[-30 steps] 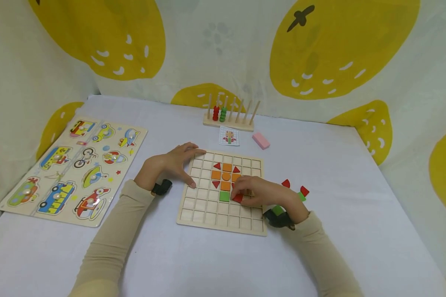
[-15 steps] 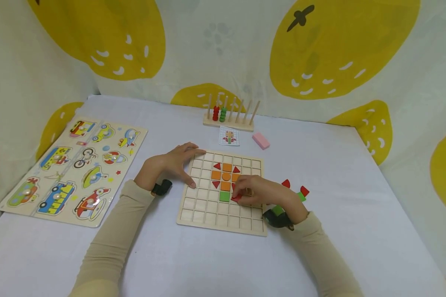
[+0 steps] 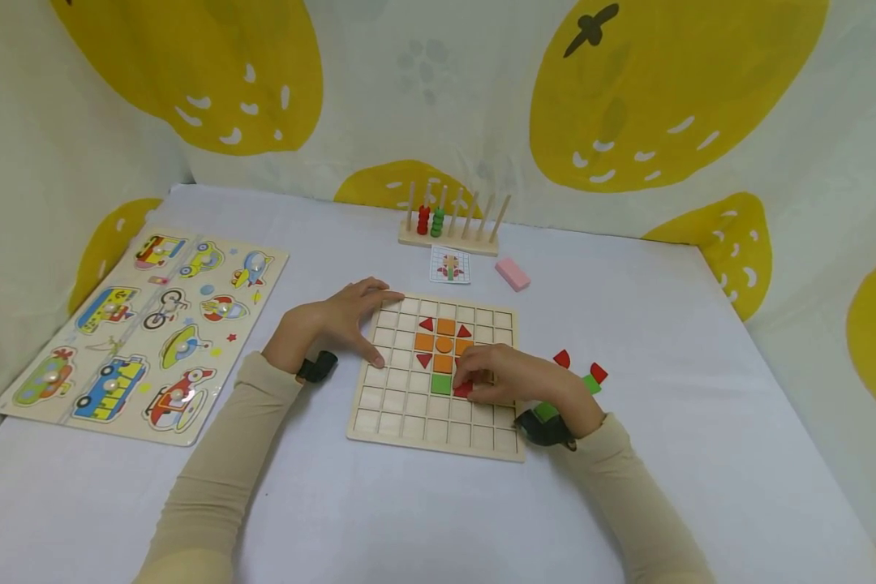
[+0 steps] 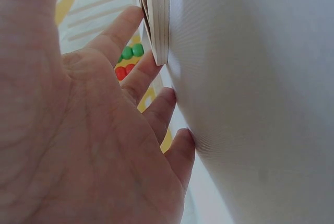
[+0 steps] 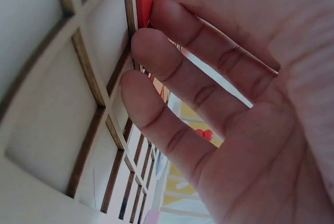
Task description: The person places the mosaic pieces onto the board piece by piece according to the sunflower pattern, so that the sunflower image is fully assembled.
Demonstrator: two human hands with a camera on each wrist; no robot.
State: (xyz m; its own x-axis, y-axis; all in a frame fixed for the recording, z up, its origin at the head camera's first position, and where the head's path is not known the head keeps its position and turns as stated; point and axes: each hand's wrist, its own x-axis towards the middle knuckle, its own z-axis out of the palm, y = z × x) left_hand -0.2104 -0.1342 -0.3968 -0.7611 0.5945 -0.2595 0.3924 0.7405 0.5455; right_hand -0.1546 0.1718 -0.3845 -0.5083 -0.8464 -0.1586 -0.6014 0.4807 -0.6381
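While my left hand (image 3: pixel 336 320) lies spread flat, fingers straight, on the near-left corner of the grid board (image 3: pixel 401 405) and the desk (image 3: pixel 664 324) beside it, my right hand (image 3: pixel 507 377) rests on the board with fingers curled around a red piece (image 3: pixel 464 390). That piece sits right under my right fingertips (image 5: pixel 143 41), in the cell just right of the green square (image 3: pixel 441 384), directly below the orange and red pattern (image 3: pixel 444 344). So it lies toward my left from the right palm, well apart from the left hand (the right is plainly the nearer one). I judge it is going down into that cell; whether it is fully seated I cannot tell, as my fingers cover most of it. Spare red and green pieces (image 3: pixel 587 377) lie off the board's right edge, behind my right wrist.
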